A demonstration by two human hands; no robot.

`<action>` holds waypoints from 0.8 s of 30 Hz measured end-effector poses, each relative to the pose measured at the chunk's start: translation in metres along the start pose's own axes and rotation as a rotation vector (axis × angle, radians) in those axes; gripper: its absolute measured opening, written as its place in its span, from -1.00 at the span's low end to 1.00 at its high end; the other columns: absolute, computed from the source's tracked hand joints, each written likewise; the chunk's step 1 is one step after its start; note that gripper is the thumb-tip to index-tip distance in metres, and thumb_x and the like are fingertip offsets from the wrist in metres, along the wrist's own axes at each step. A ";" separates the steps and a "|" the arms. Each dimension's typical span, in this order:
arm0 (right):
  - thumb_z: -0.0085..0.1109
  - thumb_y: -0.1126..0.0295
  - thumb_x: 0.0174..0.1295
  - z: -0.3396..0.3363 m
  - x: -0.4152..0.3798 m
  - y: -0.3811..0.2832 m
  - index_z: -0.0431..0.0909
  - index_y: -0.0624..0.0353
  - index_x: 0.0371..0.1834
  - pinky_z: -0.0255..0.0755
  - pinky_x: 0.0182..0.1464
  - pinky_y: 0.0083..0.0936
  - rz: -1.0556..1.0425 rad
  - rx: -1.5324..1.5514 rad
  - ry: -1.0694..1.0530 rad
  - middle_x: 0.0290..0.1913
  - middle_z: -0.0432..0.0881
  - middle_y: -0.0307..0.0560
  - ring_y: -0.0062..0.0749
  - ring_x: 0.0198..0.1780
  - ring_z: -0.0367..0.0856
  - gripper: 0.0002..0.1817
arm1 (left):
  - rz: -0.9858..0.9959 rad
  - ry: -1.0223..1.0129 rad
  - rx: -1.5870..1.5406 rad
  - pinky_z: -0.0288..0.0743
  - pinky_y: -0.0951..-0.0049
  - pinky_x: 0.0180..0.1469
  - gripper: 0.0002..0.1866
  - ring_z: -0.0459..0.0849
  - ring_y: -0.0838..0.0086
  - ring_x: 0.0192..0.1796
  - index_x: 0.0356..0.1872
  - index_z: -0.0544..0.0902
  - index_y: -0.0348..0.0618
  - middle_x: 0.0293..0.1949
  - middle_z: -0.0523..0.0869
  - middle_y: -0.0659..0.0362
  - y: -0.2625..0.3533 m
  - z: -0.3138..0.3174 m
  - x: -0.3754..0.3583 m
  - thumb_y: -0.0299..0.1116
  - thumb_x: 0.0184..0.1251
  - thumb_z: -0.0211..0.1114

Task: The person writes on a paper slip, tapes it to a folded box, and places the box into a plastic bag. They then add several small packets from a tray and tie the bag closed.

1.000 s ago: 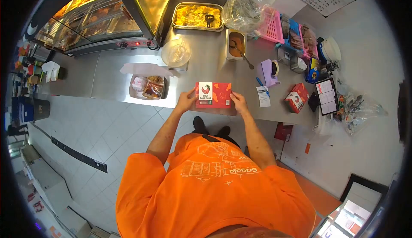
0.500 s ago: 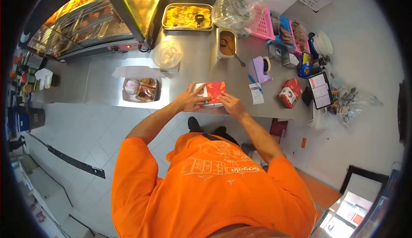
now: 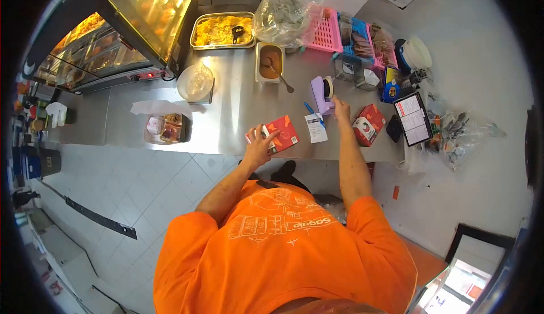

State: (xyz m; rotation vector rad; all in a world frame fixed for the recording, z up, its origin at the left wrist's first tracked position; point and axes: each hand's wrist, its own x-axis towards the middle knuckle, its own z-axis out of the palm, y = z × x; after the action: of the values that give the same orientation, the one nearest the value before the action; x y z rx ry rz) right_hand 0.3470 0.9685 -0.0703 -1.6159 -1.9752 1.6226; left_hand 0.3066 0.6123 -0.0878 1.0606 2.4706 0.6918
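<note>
My left hand [image 3: 259, 146] rests on a red box [image 3: 285, 135] at the counter's front edge, its fingers spread over the left part. My right hand [image 3: 341, 110] reaches to the purple tape dispenser [image 3: 321, 97], at its right side near the tape roll [image 3: 328, 87]; whether its fingers grip the dispenser is too small to tell. Left of the dispenser a blue pen [image 3: 309, 108] lies on a printed white slip [image 3: 317, 129]. A second red box [image 3: 369, 125] stands to the right of my right hand.
An open food box [image 3: 165, 128] is on the left of the steel counter [image 3: 232, 101]. Behind are a stack of clear lids [image 3: 196, 83], a yellow food tray [image 3: 224, 30], a sauce pan with a spoon [image 3: 269, 63], a pink basket [image 3: 324, 31] and a lit display warmer [image 3: 141, 25].
My right hand has left the red box and moved right to the tape dispenser. My left hand stays on the box, which is now turned at an angle. The camera view has shifted.
</note>
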 end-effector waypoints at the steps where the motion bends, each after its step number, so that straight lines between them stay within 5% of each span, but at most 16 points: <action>1: 0.27 0.32 0.26 -0.006 0.011 0.000 0.65 0.16 -0.13 0.47 -0.09 -0.46 0.057 0.059 -0.075 -0.21 0.60 -0.11 -0.34 -0.11 0.55 -0.80 | -0.005 0.019 0.012 0.37 -0.15 0.31 -0.07 0.09 -0.27 0.37 0.29 0.45 0.43 0.39 0.13 -0.09 0.003 0.005 0.002 -0.37 -0.29 0.61; 3: 0.35 0.33 0.18 -0.010 0.028 0.010 0.66 0.11 -0.15 0.52 -0.16 -0.49 0.178 0.172 -0.225 -0.23 0.59 -0.15 -0.39 -0.20 0.56 -0.79 | -0.019 0.051 0.033 0.37 -0.14 0.31 -0.06 0.10 -0.28 0.36 0.31 0.44 0.44 0.39 0.12 -0.11 0.006 0.013 0.002 -0.37 -0.29 0.59; 6: 0.37 0.39 0.15 -0.014 0.034 0.057 0.65 0.18 -0.26 0.59 -0.20 -0.38 0.036 0.840 -0.263 -0.29 0.61 -0.15 -0.36 -0.20 0.61 -0.85 | -0.082 0.078 0.013 0.58 -0.07 0.12 -0.04 0.11 -0.21 0.38 0.33 0.41 0.47 0.37 0.16 -0.04 0.020 0.005 0.003 -0.40 -0.28 0.54; 9: 0.36 0.44 0.16 -0.017 0.042 0.104 0.61 0.24 -0.26 0.63 -0.26 -0.37 -0.145 0.812 -0.332 -0.35 0.61 -0.19 -0.33 -0.26 0.67 -0.84 | -0.141 0.173 -0.044 0.46 -0.12 0.21 -0.03 0.14 -0.23 0.35 0.35 0.40 0.47 0.37 0.18 -0.11 0.022 0.007 0.009 -0.33 -0.29 0.55; 12: 0.30 0.46 0.21 -0.013 0.074 0.143 0.59 0.24 -0.24 0.64 -0.34 -0.47 -0.435 0.013 0.010 -0.42 0.59 -0.18 -0.35 -0.36 0.70 -0.86 | -0.184 0.241 -0.121 0.30 -0.15 0.30 -0.03 0.16 -0.25 0.32 0.36 0.40 0.46 0.35 0.20 -0.21 0.035 0.006 0.015 -0.26 -0.27 0.56; 15: 0.24 0.42 0.27 -0.024 0.016 0.096 0.58 0.22 -0.26 0.51 -0.55 -0.60 -0.089 0.331 -0.143 -0.47 0.59 -0.19 -0.43 -0.55 0.62 -0.89 | -0.155 0.296 -0.109 0.22 -0.13 0.33 -0.01 0.19 -0.26 0.29 0.40 0.37 0.49 0.33 0.21 -0.27 0.053 -0.005 0.026 -0.21 -0.25 0.56; 18: 0.21 0.36 0.31 -0.017 -0.043 0.072 0.60 0.17 -0.20 0.29 -0.70 -0.60 -0.018 0.525 -0.494 -0.47 0.61 -0.21 -0.51 -0.59 0.55 -0.87 | -0.191 0.348 -0.044 0.21 -0.14 0.33 0.00 0.20 -0.25 0.28 0.41 0.35 0.51 0.32 0.22 -0.27 0.077 -0.013 0.028 -0.23 -0.24 0.56; 20: 0.24 0.27 0.32 -0.008 -0.093 0.040 0.65 0.15 -0.21 0.15 -0.68 -0.61 -0.127 0.383 -0.811 -0.51 0.62 -0.23 -0.56 -0.63 0.47 -0.82 | -0.233 0.348 -0.008 0.25 -0.13 0.30 0.00 0.21 -0.24 0.28 0.41 0.35 0.51 0.30 0.23 -0.28 0.100 -0.023 0.029 -0.24 -0.23 0.56; 22: 0.31 0.19 0.27 0.037 -0.104 0.053 0.69 0.20 -0.39 0.12 -0.64 -0.56 -0.760 0.107 -0.570 -0.61 0.57 -0.27 -0.65 -0.66 0.38 -0.72 | -0.270 0.323 0.011 0.34 -0.11 0.24 -0.01 0.21 -0.23 0.28 0.41 0.35 0.52 0.27 0.24 -0.28 0.120 -0.033 0.030 -0.26 -0.23 0.55; 24: 0.36 0.14 0.23 0.025 -0.119 0.041 0.65 0.24 -0.54 0.18 -0.58 -0.55 -0.595 -0.025 -0.544 -0.65 0.55 -0.28 -0.66 -0.64 0.35 -0.62 | -0.213 0.358 0.047 0.46 -0.04 0.13 0.01 0.22 -0.23 0.27 0.42 0.33 0.50 0.26 0.26 -0.26 0.130 -0.039 0.026 -0.27 -0.23 0.56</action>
State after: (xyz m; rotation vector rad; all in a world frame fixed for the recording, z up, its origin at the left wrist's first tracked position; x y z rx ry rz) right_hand 0.4074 0.8564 -0.0534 -0.4963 -2.3934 1.8773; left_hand 0.3441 0.6979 0.0140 0.7225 2.8620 0.8171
